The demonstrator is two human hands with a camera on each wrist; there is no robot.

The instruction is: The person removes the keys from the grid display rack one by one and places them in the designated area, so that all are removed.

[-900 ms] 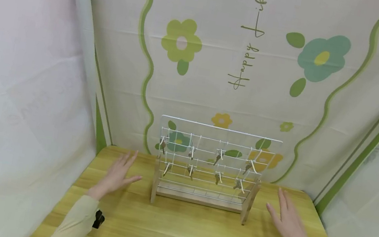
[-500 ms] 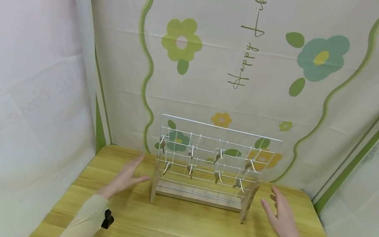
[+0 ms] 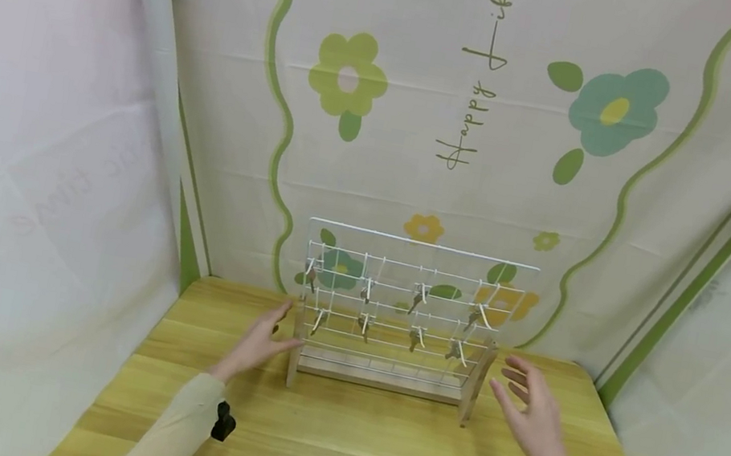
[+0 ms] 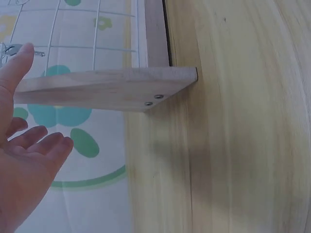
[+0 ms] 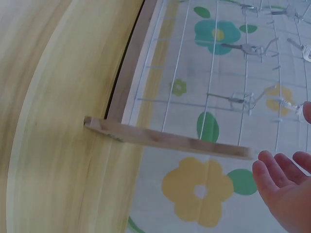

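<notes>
A white wire grid rack point(image 3: 383, 379) with a pale wooden base and side posts stands on the table. Several silver keys point(image 3: 416, 341) hang from its hooks in two rows. My left hand point(image 3: 257, 343) is at the left post point(image 4: 112, 82), thumb on one side and fingers on the other; whether the thumb touches it I cannot tell. Off the right post point(image 5: 170, 140), my right hand point(image 3: 537, 417) is held with fingers slightly bent and thumb apart, a small gap between. Neither hand holds anything. Both wrist views show only part of each hand.
The wooden table point(image 3: 341, 452) extends in front of the rack. A white curtain point(image 3: 378, 157) with printed flowers hangs close behind it, and more cloth panels point(image 3: 25, 201) close in both sides. Each wrist wears a small black device point(image 3: 224, 421).
Both hands have moved inward toward the rack's side posts, the left one going right and the right one going left. Their fingers have become a little more bent. The rack stays in place.
</notes>
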